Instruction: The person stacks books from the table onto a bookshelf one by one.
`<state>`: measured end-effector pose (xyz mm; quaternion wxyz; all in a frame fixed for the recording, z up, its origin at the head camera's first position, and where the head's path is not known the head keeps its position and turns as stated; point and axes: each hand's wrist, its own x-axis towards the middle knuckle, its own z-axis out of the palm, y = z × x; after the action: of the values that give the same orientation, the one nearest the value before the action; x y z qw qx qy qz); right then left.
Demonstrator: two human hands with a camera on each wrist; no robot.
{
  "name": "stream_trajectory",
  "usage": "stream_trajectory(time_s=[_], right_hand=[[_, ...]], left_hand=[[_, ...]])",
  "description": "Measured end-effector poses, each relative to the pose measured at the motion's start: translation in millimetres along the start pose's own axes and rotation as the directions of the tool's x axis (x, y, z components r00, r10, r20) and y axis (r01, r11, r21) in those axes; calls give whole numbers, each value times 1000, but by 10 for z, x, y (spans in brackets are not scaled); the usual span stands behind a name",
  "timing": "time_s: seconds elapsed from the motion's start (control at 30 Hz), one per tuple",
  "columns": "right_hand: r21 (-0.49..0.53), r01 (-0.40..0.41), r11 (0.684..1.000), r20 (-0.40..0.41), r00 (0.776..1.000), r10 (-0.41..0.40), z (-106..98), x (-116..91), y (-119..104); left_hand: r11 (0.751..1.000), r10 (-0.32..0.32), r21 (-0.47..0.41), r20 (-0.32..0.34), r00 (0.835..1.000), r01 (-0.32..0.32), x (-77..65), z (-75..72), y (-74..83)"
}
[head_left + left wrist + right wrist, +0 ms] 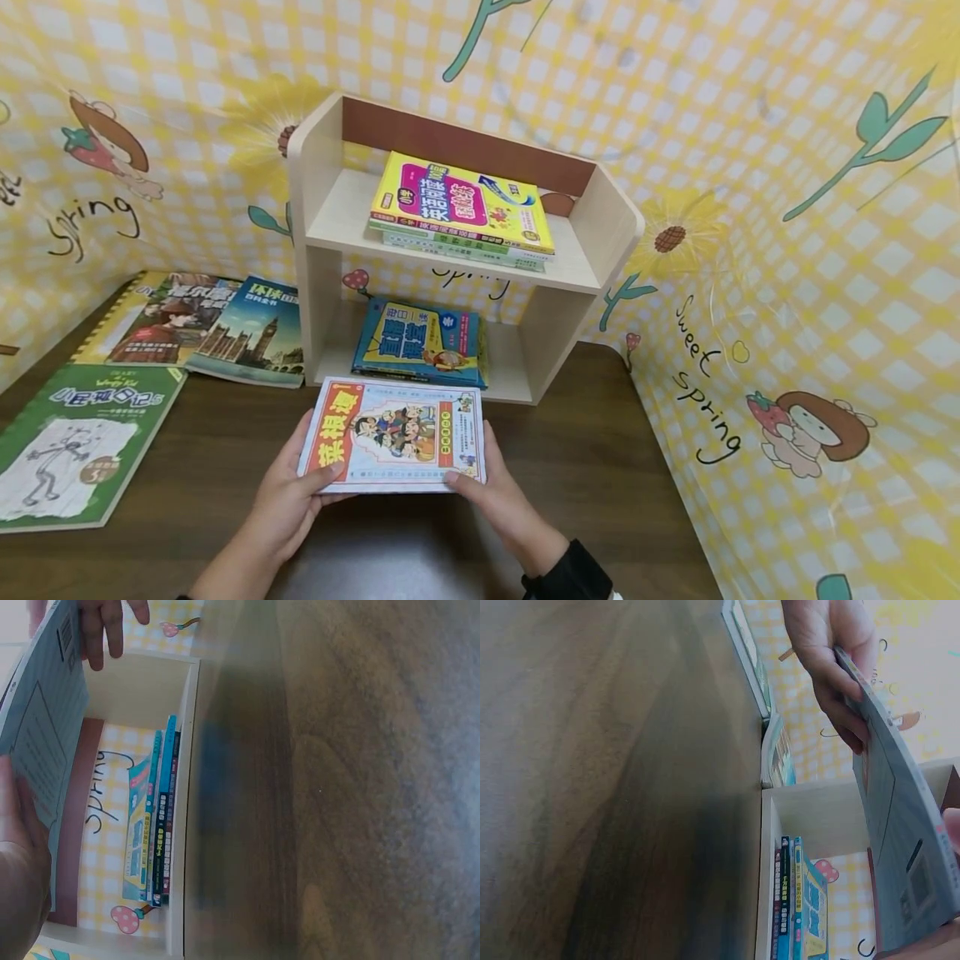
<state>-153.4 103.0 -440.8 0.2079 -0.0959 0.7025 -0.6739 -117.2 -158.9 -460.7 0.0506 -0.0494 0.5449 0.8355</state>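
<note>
A light-blue book (397,433) with a red strip and cartoon figures on its cover is held level in both hands, in front of the shelf's lower tier. My left hand (288,500) grips its left edge, thumb on the cover. At the right edge my right hand (506,500) holds it the same way. Both wrist views show the book's pale back cover (52,727), with fingers beneath it. Behind stands a two-tier wooden bookshelf (558,346). A stack topped by a yellow book (465,200) lies on its upper tier, blue books (420,342) on the lower.
Left of the shelf, a green book (82,450) lies on the dark wooden table (600,500). Behind it are a book with a clock tower cover (258,329) and a brown-covered book (168,321). A yellow checked cloth (750,250) hangs behind and to the right.
</note>
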Motion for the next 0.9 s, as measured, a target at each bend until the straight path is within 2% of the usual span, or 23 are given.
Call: stream_trajectory(time_s=[0.13, 0.23, 0.33, 0.5, 0.7, 0.83, 0.9], right_hand=[[10, 27, 1000, -10, 1000, -27, 10, -34, 38], [6, 57, 998, -13, 998, -57, -4, -37, 81], [-10, 105, 994, -19, 994, -105, -34, -37, 135], [-56, 146, 988, -35, 988, -148, -87, -30, 210], [-131, 132, 982, -54, 989, -140, -103, 21, 288], [-205, 133, 970, -63, 987, -149, -129, 125, 365], [-198, 159, 967, -45, 984, -171, -146, 201, 401]], left_hand=[[999, -19, 44, -14, 1000, 19, 1, 11, 8], [991, -38, 127, -27, 999, 42, 11, 13, 3], [967, -55, 247, -20, 998, 59, 14, 7, -15], [922, -39, 386, 22, 999, 27, 5, -9, -69], [889, -18, 458, -16, 1000, 23, 53, 26, -77], [865, 29, 501, -16, 999, -17, 140, 18, -104], [865, 61, 500, -1, 998, -53, 202, 2, -126]])
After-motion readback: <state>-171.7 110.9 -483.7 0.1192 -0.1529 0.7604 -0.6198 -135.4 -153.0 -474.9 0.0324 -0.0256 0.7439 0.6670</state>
